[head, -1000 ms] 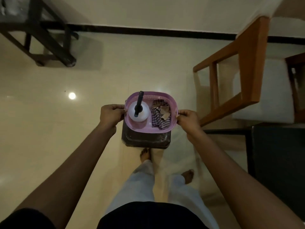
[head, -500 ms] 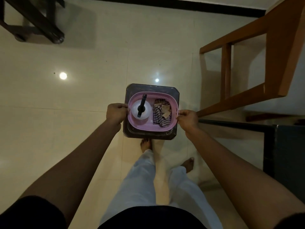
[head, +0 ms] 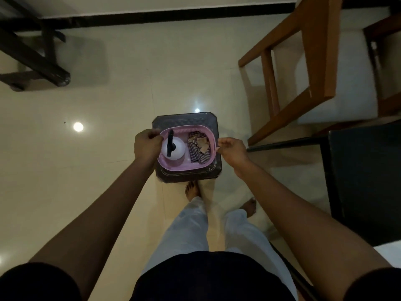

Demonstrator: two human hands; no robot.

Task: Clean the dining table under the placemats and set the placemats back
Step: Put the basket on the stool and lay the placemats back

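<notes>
Left hand [head: 147,146] is curled on the basket's [head: 180,168] nine o'clock rim, right hand [head: 233,151] pinched at three; the spray bottle [head: 176,149] is nearer the left.

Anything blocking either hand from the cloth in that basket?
Nothing covers the checked cloth in the right half of the pink basket. The right hand, at that rim, looks free to reach it; the spray bottle stands between it and the left hand.

left hand [head: 147,146] and right hand [head: 233,149] out front at arm's length, fingers [head: 221,141] curled
</notes>
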